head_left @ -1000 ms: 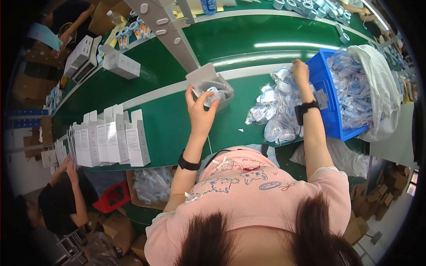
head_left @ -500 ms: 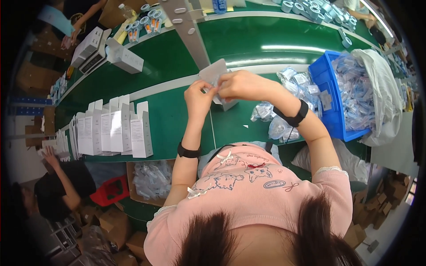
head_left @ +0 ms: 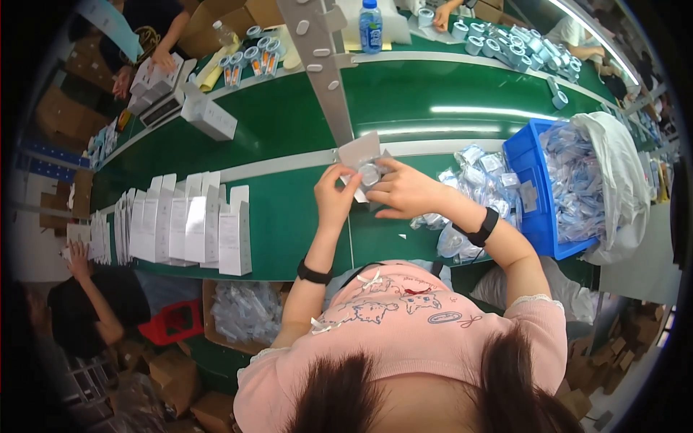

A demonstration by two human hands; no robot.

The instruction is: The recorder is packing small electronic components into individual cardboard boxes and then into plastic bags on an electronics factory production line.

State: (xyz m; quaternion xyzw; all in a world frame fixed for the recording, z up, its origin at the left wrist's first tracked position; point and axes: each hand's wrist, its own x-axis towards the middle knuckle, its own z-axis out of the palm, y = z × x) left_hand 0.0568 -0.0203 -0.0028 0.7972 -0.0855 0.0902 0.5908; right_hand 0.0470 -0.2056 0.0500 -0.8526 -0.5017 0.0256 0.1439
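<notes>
Between the left hand [head_left: 334, 200] and right hand [head_left: 410, 190], near both, an open white carton [head_left: 359, 150], long axis unclear, is showing a round clear piece [head_left: 369, 174]; the left is curving narrow, the right half-spread; whether either's gripping, I can't tell.

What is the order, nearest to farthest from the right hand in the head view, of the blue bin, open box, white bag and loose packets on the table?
From the right hand:
1. Open box: right at it, on its left.
2. Loose packets: to its right.
3. Blue bin: right, beyond the packets.
4. White bag: farthest right, over the bin's far side.
</notes>
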